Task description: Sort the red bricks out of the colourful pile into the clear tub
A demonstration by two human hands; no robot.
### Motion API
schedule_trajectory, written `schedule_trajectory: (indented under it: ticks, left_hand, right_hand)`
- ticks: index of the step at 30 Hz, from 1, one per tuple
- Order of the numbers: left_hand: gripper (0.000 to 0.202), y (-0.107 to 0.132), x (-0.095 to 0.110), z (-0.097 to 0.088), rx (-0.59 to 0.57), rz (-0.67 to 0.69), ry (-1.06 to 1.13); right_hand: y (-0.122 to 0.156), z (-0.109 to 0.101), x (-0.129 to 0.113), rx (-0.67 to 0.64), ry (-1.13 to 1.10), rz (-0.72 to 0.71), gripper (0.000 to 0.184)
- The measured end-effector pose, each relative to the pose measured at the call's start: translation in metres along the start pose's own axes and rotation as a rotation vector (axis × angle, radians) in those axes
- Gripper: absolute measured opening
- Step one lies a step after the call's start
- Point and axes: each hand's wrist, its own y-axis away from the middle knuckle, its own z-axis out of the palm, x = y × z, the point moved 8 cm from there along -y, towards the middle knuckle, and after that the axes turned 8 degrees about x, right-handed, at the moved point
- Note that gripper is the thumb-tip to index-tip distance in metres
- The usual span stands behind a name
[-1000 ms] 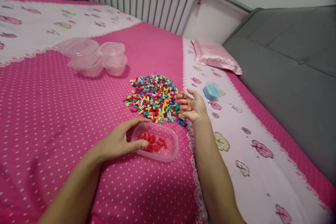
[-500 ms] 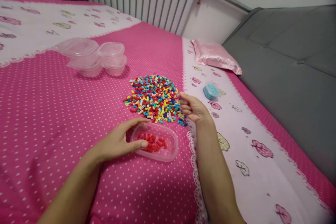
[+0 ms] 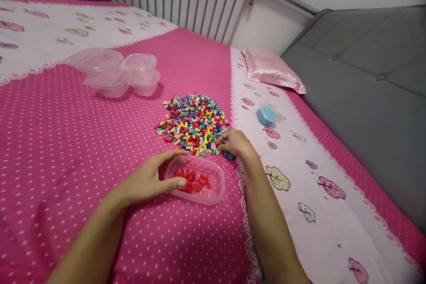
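Clamped the left hand (image 3: 146, 178) on the left end of the clear, rounded-rectangular plastic tub (image 3: 217, 190), set on the pink, white-dotted cloth bedcover (image 3: 66, 142) with small red plastic bricks (image 3: 192, 185) inside. Held the right hand (image 3: 237, 143) apart, beyond the tub's far right corner, with fingers bent at the edge of the loose, multicoloured heap of small plastic bricks (image 3: 196, 122); could not tell whether closed on any. Likely risked catching several pieces together because of the crowded piling, scattering some by brushing the loose edge, or tipping the tub by pressing its rim.
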Motion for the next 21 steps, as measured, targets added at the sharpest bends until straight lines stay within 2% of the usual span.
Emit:
schedule_trajectory:
  ticks: [8, 10, 15, 21]
  left_hand:
    - [0.062, -0.001, -0.002, 0.000, 0.015, 0.005, 0.000]
    - [0.063, -0.001, -0.002, 0.001, 0.012, 0.002, 0.004]
    - [0.063, 0.000, -0.002, 0.000, 0.012, 0.001, 0.001]
    - [0.063, 0.001, -0.002, 0.001, 0.001, -0.010, 0.016]
  right_hand:
    - [0.004, 0.004, 0.003, -0.110, 0.020, 0.035, 0.004]
    - [0.006, 0.005, 0.002, -0.145, -0.129, 0.027, 0.007]
    - [0.013, 0.004, -0.013, -0.246, -0.669, 0.017, 0.026]
    - [0.021, 0.008, -0.032, -0.416, -1.094, 0.059, 0.030]
